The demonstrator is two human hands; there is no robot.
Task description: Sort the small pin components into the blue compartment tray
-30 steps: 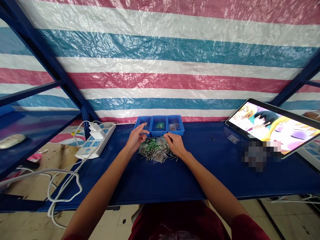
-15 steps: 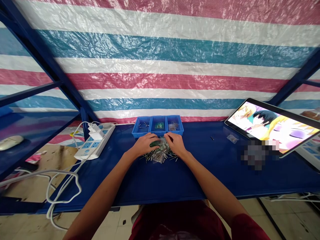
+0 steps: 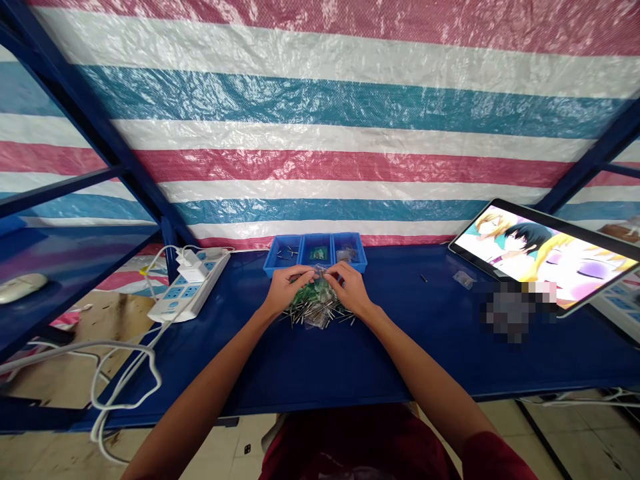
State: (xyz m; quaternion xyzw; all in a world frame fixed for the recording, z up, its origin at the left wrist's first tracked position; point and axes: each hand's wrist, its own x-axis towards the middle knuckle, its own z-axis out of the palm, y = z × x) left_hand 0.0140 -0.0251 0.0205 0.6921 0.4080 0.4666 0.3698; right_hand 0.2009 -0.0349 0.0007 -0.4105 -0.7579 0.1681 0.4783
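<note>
Over a pile of thin metal rods (image 3: pixel 305 313) on the blue table, my left hand (image 3: pixel 285 288) and my right hand (image 3: pixel 351 288) face each other. Their fingertips pinch a small clear plastic bag (image 3: pixel 321 269) between them. What the bag contains is too small to tell. Green packets (image 3: pixel 309 293) and clear packets (image 3: pixel 327 297) lie among the rods, just under my fingers. Directly behind my hands stands a blue three-compartment tray (image 3: pixel 316 267). Its left compartment has a few metal rods, the middle one green packets, the right one clear packets.
A white power strip (image 3: pixel 193 293) with plugs and cables lies at the left. At the right, a tablet (image 3: pixel 547 257) leans up, with a blurred patch before it. A small clear packet (image 3: pixel 464 279) and a short dark rod (image 3: pixel 423 278) lie right of the tray.
My hands have drawn closer together, and a clear bag now shows between their fingertips. More of the green packets in the pile is uncovered.
</note>
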